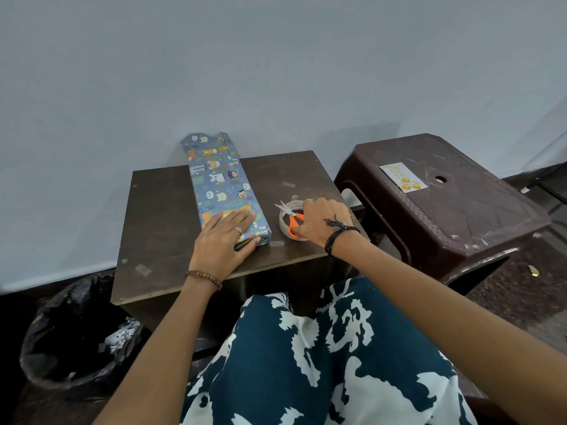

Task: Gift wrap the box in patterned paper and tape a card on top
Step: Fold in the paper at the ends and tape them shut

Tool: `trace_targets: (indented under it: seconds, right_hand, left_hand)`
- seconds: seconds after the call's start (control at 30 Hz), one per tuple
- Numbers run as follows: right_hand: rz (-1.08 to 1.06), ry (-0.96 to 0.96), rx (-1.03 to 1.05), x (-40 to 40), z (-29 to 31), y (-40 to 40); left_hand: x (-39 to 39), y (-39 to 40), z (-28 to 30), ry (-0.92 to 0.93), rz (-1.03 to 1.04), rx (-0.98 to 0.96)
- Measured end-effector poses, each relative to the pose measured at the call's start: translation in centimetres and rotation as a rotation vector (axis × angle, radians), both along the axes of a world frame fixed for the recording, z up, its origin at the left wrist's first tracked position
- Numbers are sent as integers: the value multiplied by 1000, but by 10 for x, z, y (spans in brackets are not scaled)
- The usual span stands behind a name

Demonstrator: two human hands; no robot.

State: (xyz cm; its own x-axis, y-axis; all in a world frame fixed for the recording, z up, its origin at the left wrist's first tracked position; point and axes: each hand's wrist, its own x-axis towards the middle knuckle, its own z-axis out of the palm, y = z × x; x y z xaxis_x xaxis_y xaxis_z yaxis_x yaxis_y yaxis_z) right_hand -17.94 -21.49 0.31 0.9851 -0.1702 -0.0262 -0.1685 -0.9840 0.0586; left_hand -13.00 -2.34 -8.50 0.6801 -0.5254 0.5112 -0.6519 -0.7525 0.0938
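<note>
My table point(159, 210) holds the box point(225, 191), wrapped in animal paper, and its near end lies under my left hand point(222, 243). That hand is flat, fingers straight, pressing the fold down. If I lift it, I think the fold may pop open, because I see no tape there. The far end sticks up loose and crumpled. My right hand point(323, 222) curls over the scissors point(291, 217) on the tape roll point(290, 225), just beside my left hand. My fingers hide the handles, so I cannot tell if I grip them. The card point(403, 177) waits far off on the stool point(445, 210); its words are too small to read.
</note>
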Motion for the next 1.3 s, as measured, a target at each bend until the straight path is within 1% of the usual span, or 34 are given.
trace_targets:
  seconds: [0.37, 0.53, 0.67, 1.3]
  right_hand:
    - [7, 4, -16, 0, -2, -3]
    - [10, -27, 66, -3, 0, -5]
    - [40, -42, 60, -11, 1, -5]
    - [96, -33, -121, -3, -1, -1]
  left_hand:
    - [1, 0, 0, -19, -16, -7]
    - [0, 0, -1, -18, -4, -4]
    - [0, 0, 0, -29, -8, -3]
    - [0, 0, 0, -28, -3, 7]
